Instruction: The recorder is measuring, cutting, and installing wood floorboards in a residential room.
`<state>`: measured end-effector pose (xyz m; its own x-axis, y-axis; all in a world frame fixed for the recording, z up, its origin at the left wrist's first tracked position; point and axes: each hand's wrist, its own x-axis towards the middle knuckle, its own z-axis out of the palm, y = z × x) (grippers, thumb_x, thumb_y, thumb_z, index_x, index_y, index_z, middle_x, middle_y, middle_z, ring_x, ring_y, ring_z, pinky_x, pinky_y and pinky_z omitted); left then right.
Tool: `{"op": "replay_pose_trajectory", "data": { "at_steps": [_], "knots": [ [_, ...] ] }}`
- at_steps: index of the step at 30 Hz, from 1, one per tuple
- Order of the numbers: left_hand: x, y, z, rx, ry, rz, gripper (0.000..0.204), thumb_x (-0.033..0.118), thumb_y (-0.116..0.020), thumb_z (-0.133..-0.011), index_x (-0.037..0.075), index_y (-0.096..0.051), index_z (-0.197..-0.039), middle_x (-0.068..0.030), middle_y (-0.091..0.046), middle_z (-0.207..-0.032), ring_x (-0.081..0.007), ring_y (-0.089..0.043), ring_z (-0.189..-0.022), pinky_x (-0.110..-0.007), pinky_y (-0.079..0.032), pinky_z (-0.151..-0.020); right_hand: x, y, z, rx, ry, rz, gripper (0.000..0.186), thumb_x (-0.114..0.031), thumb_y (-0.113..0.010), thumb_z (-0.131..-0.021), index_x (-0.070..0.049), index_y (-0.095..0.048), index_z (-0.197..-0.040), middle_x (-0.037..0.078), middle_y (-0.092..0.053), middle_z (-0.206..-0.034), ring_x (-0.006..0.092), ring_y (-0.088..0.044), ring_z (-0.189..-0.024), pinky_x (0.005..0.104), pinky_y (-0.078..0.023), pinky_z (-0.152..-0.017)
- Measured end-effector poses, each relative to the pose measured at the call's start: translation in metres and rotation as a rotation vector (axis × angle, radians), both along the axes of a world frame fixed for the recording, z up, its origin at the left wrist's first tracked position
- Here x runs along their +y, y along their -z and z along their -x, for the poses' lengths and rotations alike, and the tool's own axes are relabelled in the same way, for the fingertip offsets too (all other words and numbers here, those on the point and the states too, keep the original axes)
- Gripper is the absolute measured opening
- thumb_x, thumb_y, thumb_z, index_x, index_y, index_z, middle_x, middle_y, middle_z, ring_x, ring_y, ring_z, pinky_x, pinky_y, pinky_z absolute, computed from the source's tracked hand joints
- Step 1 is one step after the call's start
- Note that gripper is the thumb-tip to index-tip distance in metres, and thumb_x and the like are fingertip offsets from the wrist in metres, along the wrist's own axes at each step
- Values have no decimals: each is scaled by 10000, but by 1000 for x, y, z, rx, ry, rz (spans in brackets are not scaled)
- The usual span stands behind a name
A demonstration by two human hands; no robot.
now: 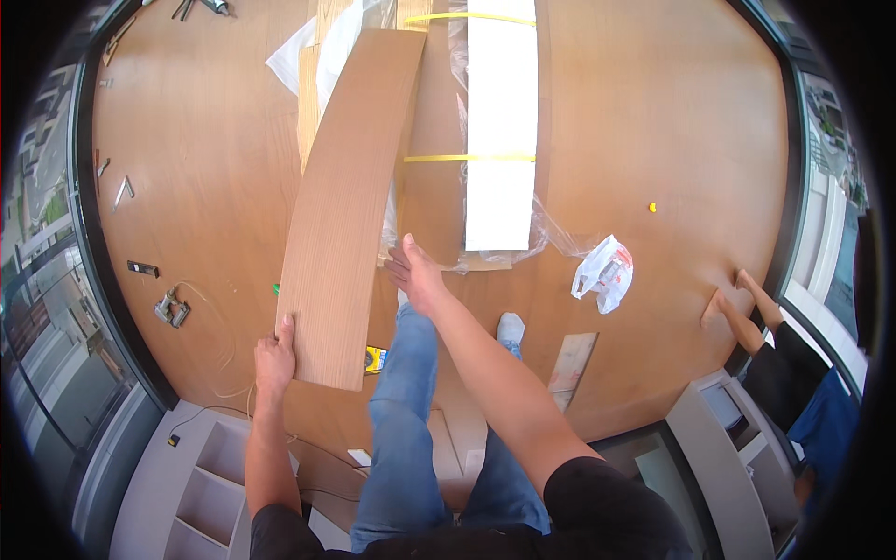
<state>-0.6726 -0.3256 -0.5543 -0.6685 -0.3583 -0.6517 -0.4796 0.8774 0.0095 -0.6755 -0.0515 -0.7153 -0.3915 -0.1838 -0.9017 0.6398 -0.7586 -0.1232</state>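
A long wood-grain board [345,205] slants up and away in front of me. My left hand [274,359] is closed on its left edge near the close end, thumb on top and the other fingers hidden beneath. By the right edge, my right hand [417,275] has its thumb raised and fingers stretched toward the board; it appears to hold nothing. Whether its fingertips touch the edge is hard to see. Lighter wood pieces [307,112] and white wrapping sheet [338,61] lie under and beyond the board's far part.
A white panel stack [501,196] with yellow straps [448,158] lies to the right, in clear plastic. Nearby is a white plastic bag [605,273]. A nail gun [172,308] rests at left. Another person's bare feet [712,306] are at far right. Shelf units [210,504] stand behind.
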Motion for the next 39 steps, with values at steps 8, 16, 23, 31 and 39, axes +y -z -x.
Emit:
{"op": "replay_pose_trajectory", "data": {
  "at_steps": [8, 16, 23, 31, 39],
  "knots": [
    [-79, -263, -79, 47, 295, 141, 677, 510, -597, -969, -152, -684, -861, -358, -658, -778, -525, -659, -764, -566, -516, -723, -79, -174, -38, 81, -18, 221, 537, -384, -698, -981, -69, -518, -1377, 83, -629, -1301, 219, -638, -1157, 430, -552, -934],
    [-213, -429, -49, -56, 1008, 348, 732, 741, -583, -891, 59, -764, -1084, -194, -761, -860, -398, -733, -763, -514, -573, -695, -23, -362, -223, 208, 376, 533, 549, -355, -701, -982, -119, -515, -1442, 44, -625, -1375, 194, -598, -1267, 390, -499, -1057],
    [-96, -383, -25, 66, 1389, -10, 719, 703, -524, -926, 1, -647, -1020, -265, -672, -794, -463, -672, -751, -551, -514, -680, 34, -474, -409, 407, 646, 306, 515, -269, -677, -1004, -84, -509, -1454, 71, -599, -1427, 220, -558, -1332, 426, -451, -1121],
    [251, -406, -195, 68, 1795, -699, 538, 467, -410, -1067, -1, -665, -992, -254, -657, -880, -464, -629, -834, -521, -489, -734, -11, -567, -657, 523, 1229, -71, 493, -281, -680, -1005, -107, -529, -1440, 64, -606, -1404, 229, -573, -1302, 436, -462, -1110],
    [425, -486, -547, -133, 2425, -989, 363, 288, -615, -995, -5, -649, -1208, -225, -666, -1041, -426, -644, -978, -490, -512, -872, -69, -606, -768, 529, 1827, -326, 499, -252, -659, -1008, -87, -499, -1451, 79, -588, -1418, 258, -567, -1310, 454, -460, -1121]
  ]
}}
